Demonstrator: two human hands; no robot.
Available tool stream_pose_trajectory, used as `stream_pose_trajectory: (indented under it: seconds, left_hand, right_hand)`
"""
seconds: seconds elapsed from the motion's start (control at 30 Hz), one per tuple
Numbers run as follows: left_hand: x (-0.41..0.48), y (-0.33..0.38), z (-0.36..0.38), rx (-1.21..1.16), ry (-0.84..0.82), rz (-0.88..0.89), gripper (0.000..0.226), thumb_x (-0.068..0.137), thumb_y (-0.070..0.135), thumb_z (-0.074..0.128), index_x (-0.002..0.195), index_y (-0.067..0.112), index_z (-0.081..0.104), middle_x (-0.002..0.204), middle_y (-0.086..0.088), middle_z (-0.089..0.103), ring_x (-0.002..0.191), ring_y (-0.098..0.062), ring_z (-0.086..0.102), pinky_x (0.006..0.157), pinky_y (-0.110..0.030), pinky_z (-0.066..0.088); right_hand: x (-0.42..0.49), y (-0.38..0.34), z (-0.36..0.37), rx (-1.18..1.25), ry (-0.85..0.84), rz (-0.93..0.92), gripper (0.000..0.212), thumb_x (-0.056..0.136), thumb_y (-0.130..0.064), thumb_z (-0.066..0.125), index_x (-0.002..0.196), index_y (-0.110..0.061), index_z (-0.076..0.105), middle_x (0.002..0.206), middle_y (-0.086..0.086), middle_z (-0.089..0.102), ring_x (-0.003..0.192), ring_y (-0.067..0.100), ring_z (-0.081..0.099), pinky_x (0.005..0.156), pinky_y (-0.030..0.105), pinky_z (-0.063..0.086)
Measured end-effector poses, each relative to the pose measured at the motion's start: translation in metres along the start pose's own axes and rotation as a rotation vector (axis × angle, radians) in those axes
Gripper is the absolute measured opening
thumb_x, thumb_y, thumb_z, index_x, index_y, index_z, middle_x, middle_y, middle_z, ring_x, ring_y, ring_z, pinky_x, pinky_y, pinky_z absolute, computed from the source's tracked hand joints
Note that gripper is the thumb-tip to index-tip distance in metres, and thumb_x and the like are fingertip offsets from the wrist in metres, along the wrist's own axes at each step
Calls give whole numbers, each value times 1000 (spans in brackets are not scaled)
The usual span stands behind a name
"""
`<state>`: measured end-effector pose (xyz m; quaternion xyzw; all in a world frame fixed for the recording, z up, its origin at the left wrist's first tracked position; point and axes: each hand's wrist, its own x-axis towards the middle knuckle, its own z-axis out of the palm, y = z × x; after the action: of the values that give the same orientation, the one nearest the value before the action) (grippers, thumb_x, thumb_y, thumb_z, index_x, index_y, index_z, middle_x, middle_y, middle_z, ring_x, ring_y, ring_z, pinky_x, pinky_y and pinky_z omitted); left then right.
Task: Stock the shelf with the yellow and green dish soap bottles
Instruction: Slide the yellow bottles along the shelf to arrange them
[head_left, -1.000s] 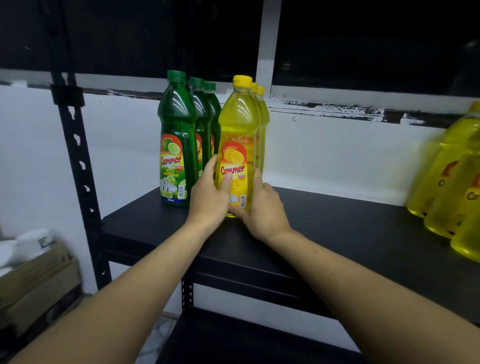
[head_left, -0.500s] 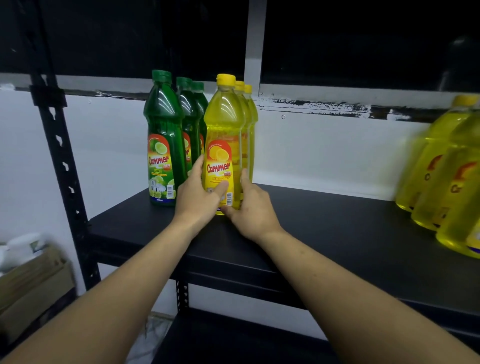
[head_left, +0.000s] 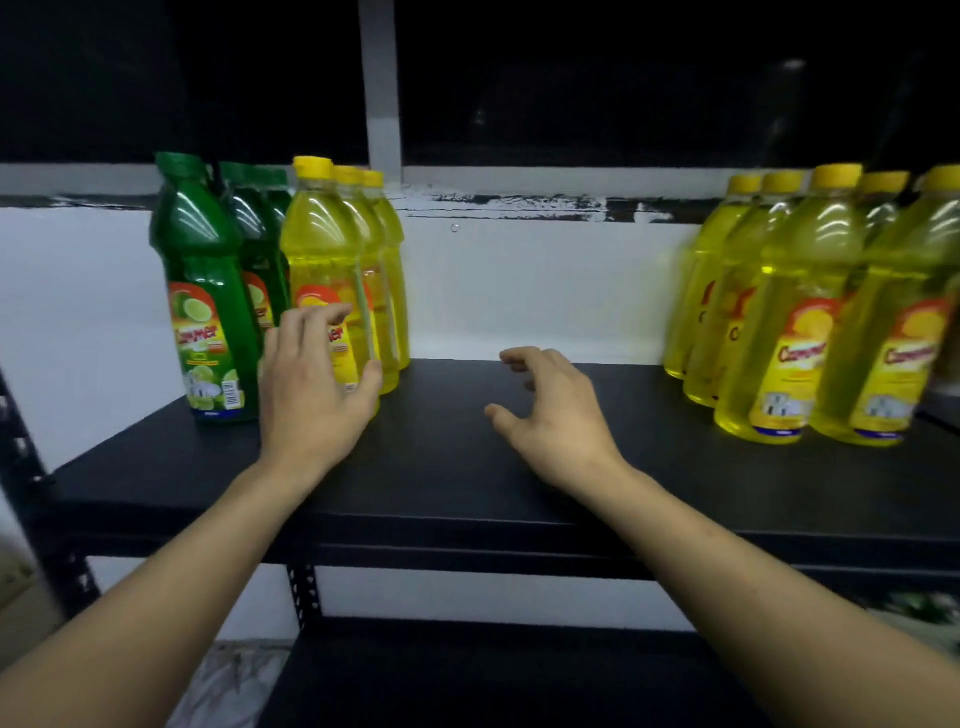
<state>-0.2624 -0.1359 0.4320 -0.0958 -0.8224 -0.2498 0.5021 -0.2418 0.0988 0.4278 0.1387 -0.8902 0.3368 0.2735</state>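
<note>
Judging from the shelf (head_left: 467, 467), stocking looks partly done: green bottles (head_left: 202, 291) and yellow bottles (head_left: 322, 260) stand in rows at its left end, a yellow cluster (head_left: 810, 322) crowds its right end, and the left hand (head_left: 311, 389) and right hand (head_left: 558, 415) are empty, fingers apart.

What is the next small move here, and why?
Probably reach the right hand to the yellow bottles at the right and take one: it is open over bare shelf, and the left yellow row stands upright beside the green bottles.
</note>
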Motion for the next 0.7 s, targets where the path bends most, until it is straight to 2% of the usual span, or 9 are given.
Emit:
stream_pose_trajectory:
  seconds: [0.07, 0.17, 0.27, 0.37, 0.47, 0.53, 0.6, 0.7]
  left_hand:
    - [-1, 24, 12, -41, -75, 23, 46, 82, 27, 72, 124, 16, 57, 121, -4, 54, 109, -29, 55, 93, -46, 44]
    - [-3, 68, 38, -125, -296, 43, 44, 85, 37, 69, 124, 20, 58, 125, 2, 55, 114, -26, 56, 97, -48, 45]
    - [-6, 110, 64, -169, -529, 51, 51, 88, 53, 64, 131, 28, 55, 136, 10, 53, 128, -17, 48, 109, -45, 38]
    - [-14, 145, 85, -169, -766, 12, 63, 87, 63, 60, 141, 33, 47, 149, 14, 44, 139, -13, 37, 116, -45, 29]
    - [-27, 163, 104, -154, -932, 11, 80, 82, 75, 55, 149, 33, 39, 158, 11, 36, 146, -14, 31, 120, -45, 25]
    - [-34, 168, 112, -63, -1026, 38, 86, 83, 80, 45, 153, 32, 34, 162, 11, 26, 150, -14, 22, 123, -43, 17]
    - [-37, 168, 115, -8, -1067, 50, 88, 82, 83, 39, 153, 33, 34, 164, 13, 22, 152, -14, 15, 123, -41, 13]
    - [-37, 164, 113, -44, -1081, 20, 89, 78, 86, 40, 151, 35, 37, 162, 16, 24, 152, -11, 15, 123, -40, 16]
  right_hand:
    - [-7, 17, -28, -33, 68, 12, 52, 85, -29, 73, 132, -22, 54, 130, -5, 54, 118, 14, 55, 101, 33, 47]
    - [-16, 42, -67, -71, 177, 34, 46, 83, -25, 73, 126, -19, 58, 124, -3, 57, 113, 15, 57, 99, 33, 47]
    - [-23, 70, -101, -128, 275, 78, 45, 82, -23, 73, 124, -17, 59, 120, 1, 57, 109, 20, 57, 96, 32, 46]
    - [-29, 99, -126, -176, 368, 144, 49, 81, -25, 73, 127, -17, 56, 124, 4, 51, 114, 25, 53, 98, 36, 45]
    - [-33, 123, -140, -214, 478, 252, 60, 78, -26, 75, 131, -19, 49, 128, 7, 44, 117, 30, 46, 97, 43, 45]
    - [-30, 136, -146, -187, 506, 332, 71, 76, -29, 77, 137, -18, 42, 134, 9, 39, 124, 32, 41, 102, 44, 42]
    - [-25, 145, -151, -149, 483, 383, 85, 74, -36, 81, 143, -15, 35, 139, 10, 38, 129, 30, 39, 106, 41, 38]
    - [-21, 158, -149, -82, 457, 398, 102, 70, -44, 84, 149, -12, 27, 142, 11, 43, 132, 27, 41, 107, 38, 38]
